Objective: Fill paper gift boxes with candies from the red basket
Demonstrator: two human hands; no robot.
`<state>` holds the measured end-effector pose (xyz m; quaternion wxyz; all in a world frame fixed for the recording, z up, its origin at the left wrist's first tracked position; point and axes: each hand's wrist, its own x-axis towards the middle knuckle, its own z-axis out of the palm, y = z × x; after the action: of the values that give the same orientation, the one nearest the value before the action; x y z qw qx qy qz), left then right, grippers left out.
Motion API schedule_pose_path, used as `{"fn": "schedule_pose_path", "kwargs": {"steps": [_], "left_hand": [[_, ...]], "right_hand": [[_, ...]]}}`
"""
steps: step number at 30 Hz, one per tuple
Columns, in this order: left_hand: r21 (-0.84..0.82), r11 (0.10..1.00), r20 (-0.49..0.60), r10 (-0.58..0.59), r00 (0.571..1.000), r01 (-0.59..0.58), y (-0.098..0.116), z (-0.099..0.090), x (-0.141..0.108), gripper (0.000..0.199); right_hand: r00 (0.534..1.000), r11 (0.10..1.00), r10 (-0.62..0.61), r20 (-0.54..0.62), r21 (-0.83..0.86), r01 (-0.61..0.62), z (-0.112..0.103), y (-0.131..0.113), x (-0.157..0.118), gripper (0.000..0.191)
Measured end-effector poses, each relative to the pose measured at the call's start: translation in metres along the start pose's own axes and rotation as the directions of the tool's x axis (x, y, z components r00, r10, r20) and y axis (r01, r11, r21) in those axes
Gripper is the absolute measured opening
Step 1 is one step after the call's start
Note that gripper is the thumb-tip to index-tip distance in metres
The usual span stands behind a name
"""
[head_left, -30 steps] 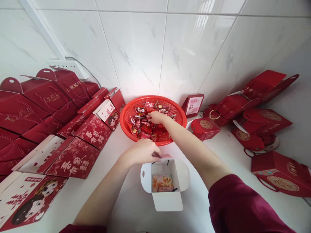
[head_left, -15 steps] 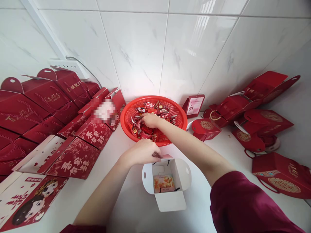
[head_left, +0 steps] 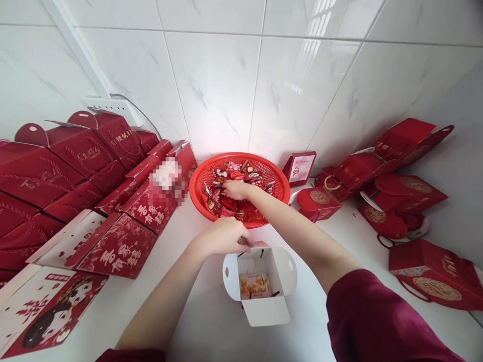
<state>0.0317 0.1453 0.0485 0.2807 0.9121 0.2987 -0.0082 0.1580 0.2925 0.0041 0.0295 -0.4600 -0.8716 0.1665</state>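
A red plastic basket (head_left: 277, 216) holds several wrapped candies (head_left: 252, 173), mostly red. My right hand (head_left: 237, 190) reaches into it, fingertips down among the wrappers; whether they grip a candy is hidden. Below the basket, my left hand (head_left: 226, 236) is curled, fingers closed at the back edge of an open box, around something dark and small that I cannot make out. That box (head_left: 266, 311) is white inside, its flaps spread, with a printed orange and yellow packet (head_left: 255, 285) lying at the bottom.
Closed red gift boxes (head_left: 90, 151) with rope handles crowd the left side, beside flatter printed boxes (head_left: 116, 246). Several red boxes (head_left: 430, 274) stand on the right. A small framed card (head_left: 301, 168) leans near the tiled wall. A power strip (head_left: 115, 108) is at the back left.
The camera view has shifted slightly, so the surroundings sit a little lower. My right hand has moved only slightly within the candies; my left hand stays by the open box.
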Motion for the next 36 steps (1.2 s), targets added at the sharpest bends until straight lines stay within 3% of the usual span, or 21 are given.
{"fn": "schedule_pose_path", "kwargs": {"steps": [3, 8, 12, 15, 20, 23, 25, 28, 30, 33, 36], "left_hand": [[0.017, 1.0, -0.007, 0.019, 1.0, -0.019, 0.0, 0.001, -0.001, 0.015], [-0.013, 1.0, -0.012, 0.002, 1.0, -0.002, -0.001, 0.003, -0.001, 0.016], [-0.029, 0.999, -0.016, -0.015, 1.0, 0.014, -0.002, 0.004, 0.001, 0.015], [-0.037, 0.999, -0.018, -0.024, 1.0, 0.024, -0.001, 0.004, 0.001, 0.015], [-0.055, 0.998, -0.01, -0.041, 0.999, 0.04, -0.001, 0.003, 0.001, 0.016], [-0.075, 0.996, 0.015, -0.053, 0.998, 0.054, -0.001, 0.003, 0.001, 0.018], [-0.087, 0.994, 0.02, -0.068, 0.997, 0.069, -0.001, 0.003, 0.001, 0.02], [-0.048, 0.997, 0.005, -0.064, 0.998, 0.064, 0.001, 0.001, 0.002, 0.019], [-0.023, 0.999, 0.022, -0.034, 0.999, 0.035, 0.001, 0.0, 0.002, 0.018], [-0.032, 0.999, 0.05, -0.021, 0.999, 0.023, 0.002, 0.0, 0.003, 0.021], [-0.03, 0.999, 0.041, -0.032, 0.999, 0.033, 0.002, 0.001, 0.004, 0.025]], "right_hand": [[0.995, 0.995, 0.005, -0.096, 0.104, 0.005, -0.007, -0.001, -0.006, 0.024], [0.962, 0.938, 0.086, -0.258, 0.347, 0.009, -0.017, 0.002, -0.023, 0.025], [0.954, 0.825, 0.149, -0.259, 0.564, 0.024, -0.021, 0.005, -0.041, 0.007], [0.953, 0.718, 0.165, -0.253, 0.693, 0.06, -0.02, 0.002, -0.06, 0.017], [0.948, 0.574, 0.148, -0.281, 0.805, 0.149, -0.014, -0.012, -0.105, 0.023], [0.948, 0.433, 0.086, -0.307, 0.868, 0.242, -0.013, -0.023, -0.145, 0.026], [0.951, 0.387, 0.044, -0.305, 0.883, 0.265, -0.017, -0.029, -0.175, 0.023], [0.978, 0.472, -0.041, -0.204, 0.859, 0.199, -0.026, -0.037, -0.216, 0.013], [0.991, 0.628, -0.097, -0.093, 0.767, 0.134, -0.029, -0.046, -0.235, 0.005], [0.995, 0.883, -0.097, 0.002, 0.462, 0.085, -0.023, -0.063, -0.246, 0.01], [0.999, 0.988, 0.0, 0.05, 0.153, -0.008, -0.002, -0.081, -0.237, 0.02]]}}
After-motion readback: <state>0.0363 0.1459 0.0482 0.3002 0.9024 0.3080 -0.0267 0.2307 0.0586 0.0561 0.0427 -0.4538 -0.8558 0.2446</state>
